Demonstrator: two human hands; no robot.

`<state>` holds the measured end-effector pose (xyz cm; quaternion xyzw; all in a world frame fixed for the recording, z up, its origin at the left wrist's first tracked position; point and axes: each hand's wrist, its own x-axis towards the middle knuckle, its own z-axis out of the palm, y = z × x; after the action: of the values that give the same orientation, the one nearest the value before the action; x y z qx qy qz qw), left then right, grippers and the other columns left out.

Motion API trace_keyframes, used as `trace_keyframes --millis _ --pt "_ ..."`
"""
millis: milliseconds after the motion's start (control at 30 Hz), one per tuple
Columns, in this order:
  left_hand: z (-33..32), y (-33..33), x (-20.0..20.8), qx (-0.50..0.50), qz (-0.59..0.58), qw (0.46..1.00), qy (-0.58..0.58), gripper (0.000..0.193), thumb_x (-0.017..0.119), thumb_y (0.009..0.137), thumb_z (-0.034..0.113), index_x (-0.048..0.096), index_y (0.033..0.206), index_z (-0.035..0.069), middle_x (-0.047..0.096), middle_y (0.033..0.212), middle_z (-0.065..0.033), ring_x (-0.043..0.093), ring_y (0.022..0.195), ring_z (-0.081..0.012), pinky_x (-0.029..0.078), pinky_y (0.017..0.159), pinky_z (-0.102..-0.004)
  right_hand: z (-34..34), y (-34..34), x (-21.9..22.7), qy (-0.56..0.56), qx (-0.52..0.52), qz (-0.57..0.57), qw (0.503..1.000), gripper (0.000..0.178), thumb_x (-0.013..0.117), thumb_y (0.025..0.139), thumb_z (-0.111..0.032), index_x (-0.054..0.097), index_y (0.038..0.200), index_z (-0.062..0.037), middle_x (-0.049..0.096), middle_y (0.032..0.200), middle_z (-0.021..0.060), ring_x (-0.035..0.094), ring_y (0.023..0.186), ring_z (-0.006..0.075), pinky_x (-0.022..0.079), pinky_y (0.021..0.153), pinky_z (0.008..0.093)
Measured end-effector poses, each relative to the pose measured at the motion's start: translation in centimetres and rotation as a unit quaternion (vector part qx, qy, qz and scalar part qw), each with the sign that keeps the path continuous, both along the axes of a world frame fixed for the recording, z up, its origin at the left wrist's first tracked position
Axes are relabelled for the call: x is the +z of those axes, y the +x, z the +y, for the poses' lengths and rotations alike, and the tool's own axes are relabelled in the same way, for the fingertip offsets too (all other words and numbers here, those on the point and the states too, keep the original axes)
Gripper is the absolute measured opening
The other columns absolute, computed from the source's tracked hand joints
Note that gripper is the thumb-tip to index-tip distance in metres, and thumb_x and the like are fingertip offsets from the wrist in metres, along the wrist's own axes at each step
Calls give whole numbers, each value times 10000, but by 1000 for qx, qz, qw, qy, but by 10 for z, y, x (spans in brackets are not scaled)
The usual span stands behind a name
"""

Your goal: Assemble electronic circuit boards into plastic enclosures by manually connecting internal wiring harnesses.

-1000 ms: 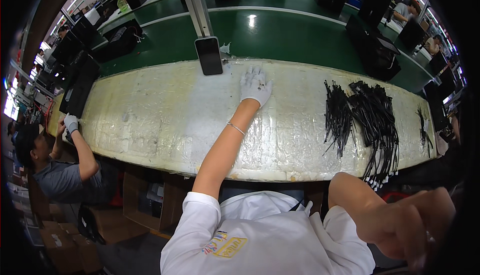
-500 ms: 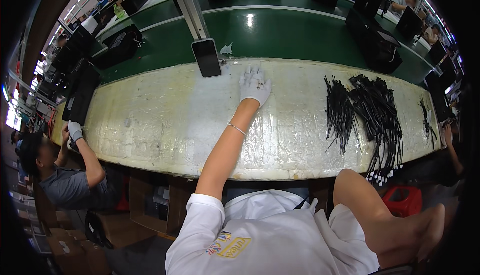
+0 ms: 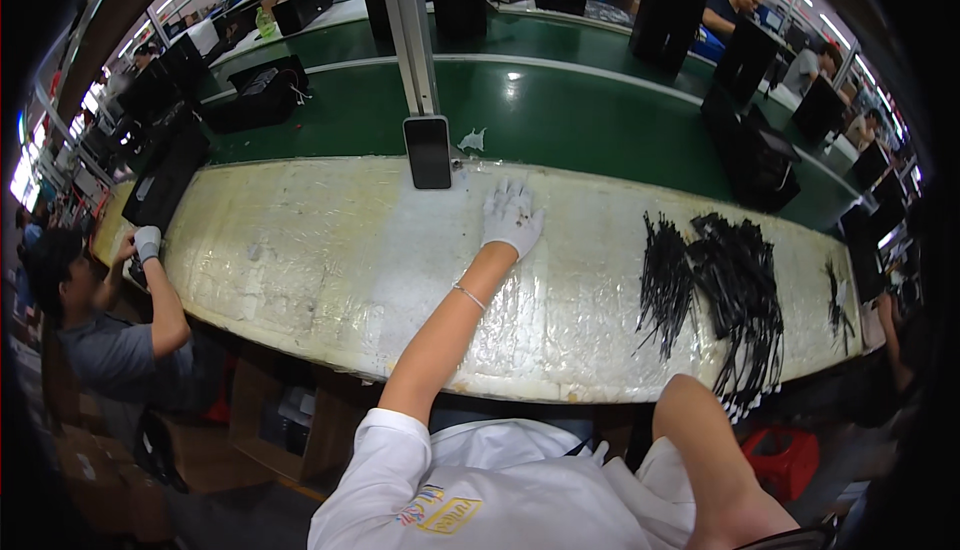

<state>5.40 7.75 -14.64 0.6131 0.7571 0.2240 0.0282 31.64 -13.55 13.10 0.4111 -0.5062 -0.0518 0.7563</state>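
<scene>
My left hand (image 3: 512, 218), in a white glove with dark smudges, lies flat on the film-covered worktop (image 3: 320, 250), fingers spread and pointing away from me. Nothing is in it. Just left of its fingertips a black-screened smartphone (image 3: 430, 153) leans at the foot of a metal post (image 3: 408, 40). My right arm (image 3: 700, 440) is bent, with its elbow near the table's front edge; the right hand is out of the picture. Bundles of black cables (image 3: 740, 290) with white connector ends lie to the right, some hanging over the front edge.
Behind the worktop runs a green conveyor (image 3: 580, 100) carrying black cases (image 3: 750, 155). A torn white scrap (image 3: 472, 140) lies by the post. At left a co-worker (image 3: 130, 340) handles a black case. A few thin cables (image 3: 836, 300) lie far right. A red stool (image 3: 782, 460) stands below.
The view has tilted up, so the table sits lower and more of the far side shows. My left hand stays flat on the worktop. My raised right forearm has slipped further out of view.
</scene>
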Motion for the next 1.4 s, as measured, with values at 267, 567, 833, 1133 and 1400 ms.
trace_keyframes --millis 267,567,833,1133,1400 --pt "-5 -4 -9 18 -1 1000 24 564 480 929 407 484 1388 81 406 1494 -109 297 1420 -287 183 1167 -428 75 -43 -60 -354 113 42 927 340 523 926 -317 599 990 8 608 1071 181 544 972 247 446 834 365" --pt "1 -9 -13 -15 31 999 42 537 458 943 405 505 1365 77 406 1491 -114 301 1416 -295 177 1170 -451 251 -152 -156 -659 -235 -287 654 206 606 905 -88 551 1076 12 579 1100 159 563 970 266 465 801 358" --pt "0 -3 -11 -28 37 999 13 545 414 956 391 464 1409 93 376 1512 -131 279 1428 -307 154 1179 -446 298 -157 -291 -582 -450 -338 586 436 638 860 -199 525 1182 74 487 1248 355 439 1204 505 346 1051 526" --pt "-2 1 0 -32 21 999 -2 539 410 951 365 454 1414 91 383 1503 -150 277 1428 -312 142 1183 -448 304 -152 -302 -556 -499 -407 526 383 654 835 -208 584 1138 15 541 1231 280 463 1201 445 349 1048 501" --pt "0 3 1 -32 -2 999 15 527 431 952 351 467 1397 72 396 1491 -159 290 1422 -315 154 1178 -453 311 -152 -306 -579 -476 -400 528 331 635 855 -186 601 1112 20 538 1243 264 448 1229 426 339 1063 482"
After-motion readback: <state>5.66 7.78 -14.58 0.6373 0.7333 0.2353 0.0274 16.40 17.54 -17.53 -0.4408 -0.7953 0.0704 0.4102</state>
